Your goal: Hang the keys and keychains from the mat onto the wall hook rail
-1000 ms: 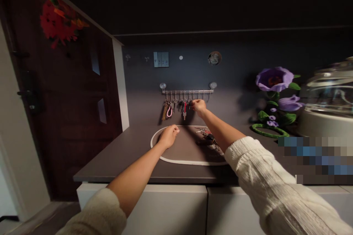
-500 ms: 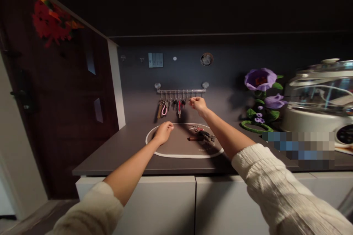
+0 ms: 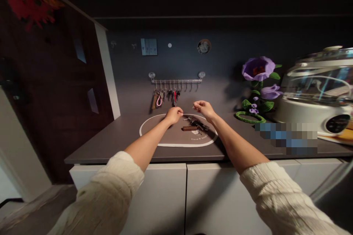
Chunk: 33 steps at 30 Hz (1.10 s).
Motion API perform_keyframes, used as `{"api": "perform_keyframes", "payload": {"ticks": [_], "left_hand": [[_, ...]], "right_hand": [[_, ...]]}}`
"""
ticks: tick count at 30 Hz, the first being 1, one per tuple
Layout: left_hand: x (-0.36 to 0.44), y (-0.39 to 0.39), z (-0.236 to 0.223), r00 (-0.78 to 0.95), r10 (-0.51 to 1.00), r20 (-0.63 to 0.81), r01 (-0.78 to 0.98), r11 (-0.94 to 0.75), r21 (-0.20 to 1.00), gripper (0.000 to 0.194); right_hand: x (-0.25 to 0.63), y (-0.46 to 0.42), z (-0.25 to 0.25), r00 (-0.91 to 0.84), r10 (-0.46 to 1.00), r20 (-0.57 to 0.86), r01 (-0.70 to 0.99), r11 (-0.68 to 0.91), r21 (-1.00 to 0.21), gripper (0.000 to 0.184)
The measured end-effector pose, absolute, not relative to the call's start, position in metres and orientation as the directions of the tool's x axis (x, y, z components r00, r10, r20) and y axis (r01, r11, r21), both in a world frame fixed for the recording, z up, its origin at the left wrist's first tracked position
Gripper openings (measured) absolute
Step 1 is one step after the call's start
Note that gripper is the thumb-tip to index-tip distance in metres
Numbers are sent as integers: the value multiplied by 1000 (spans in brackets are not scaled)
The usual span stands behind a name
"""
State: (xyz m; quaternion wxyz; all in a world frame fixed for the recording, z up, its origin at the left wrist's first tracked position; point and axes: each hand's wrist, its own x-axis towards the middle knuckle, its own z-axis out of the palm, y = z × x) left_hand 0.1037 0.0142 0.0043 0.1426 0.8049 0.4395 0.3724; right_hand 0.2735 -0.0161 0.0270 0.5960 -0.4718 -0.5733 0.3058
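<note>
My left hand is closed in a pinch over the oval brown mat, left of a heap of keys. Whatever its fingertips hold, if anything, is too small to make out. My right hand is raised above the mat's back right part, fingers curled together; I cannot make out anything in them. Among the heaped keys lies a brown bar-shaped piece. On the wall behind, a clear hook rail carries several hanging keys, with a brown strap and a pink loop at its left end.
Purple felt flowers with a green ring base stand to the right. Beyond them is a white appliance with a clear lid. A dark door is at the left, and a shelf overhangs the counter.
My right hand has come down and away from the hook rail. My left hand has moved right, closer to the heaped keys. The view has tilted downward.
</note>
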Motion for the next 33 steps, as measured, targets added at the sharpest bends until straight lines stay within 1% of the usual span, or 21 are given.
{"api": "perform_keyframes", "payload": {"ticks": [4,7,11,14,18,26,33], "left_hand": [[122,24,1,327,848,418,659,-521,542,19],[130,29,-6,316,859,402,682,-501,533,18],[133,34,-18,350,854,385,664,-516,541,15],[132,37,-24,388,840,380,668,-540,512,16],[133,36,-25,398,832,385,713,-545,441,15],[134,36,-24,381,830,407,772,-528,353,14],[130,36,-21,358,801,480,762,-547,346,17]], "right_hand": [[283,-14,16,145,907,396,236,357,-904,12],[289,-10,12,146,906,398,278,348,-895,11],[294,-5,10,156,914,373,279,322,-905,8],[296,-3,9,185,926,330,269,275,-923,5],[296,-2,6,202,930,305,280,244,-929,6],[292,-1,2,150,932,331,370,257,-893,10],[290,0,2,116,930,349,396,279,-875,8]]}}
